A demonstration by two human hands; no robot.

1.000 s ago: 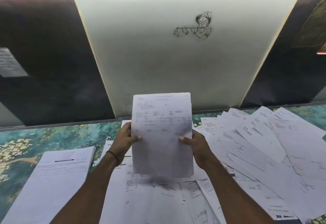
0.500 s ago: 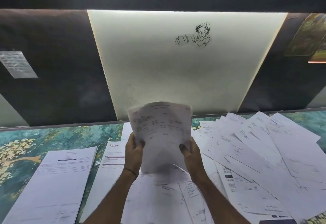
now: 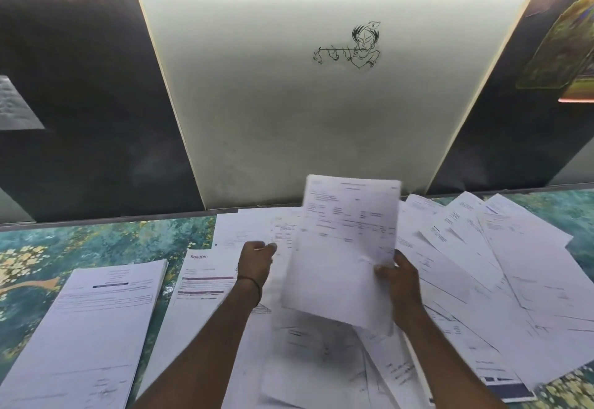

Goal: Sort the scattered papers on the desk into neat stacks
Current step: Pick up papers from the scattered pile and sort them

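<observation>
Mid-sort: right hand (image 3: 397, 272) pinches a lifted sheaf (image 3: 347, 247), left hand (image 3: 257, 259) loosely curled, seemingly empty; next, probably square it onto the stack (image 3: 93, 328) by the left edge of the desk (image 3: 96, 241).

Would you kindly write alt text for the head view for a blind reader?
The right hand holds a bundle of printed sheets above a desk strewn with loose papers. The left hand is just beside it, and a neat stack lies far left.
</observation>
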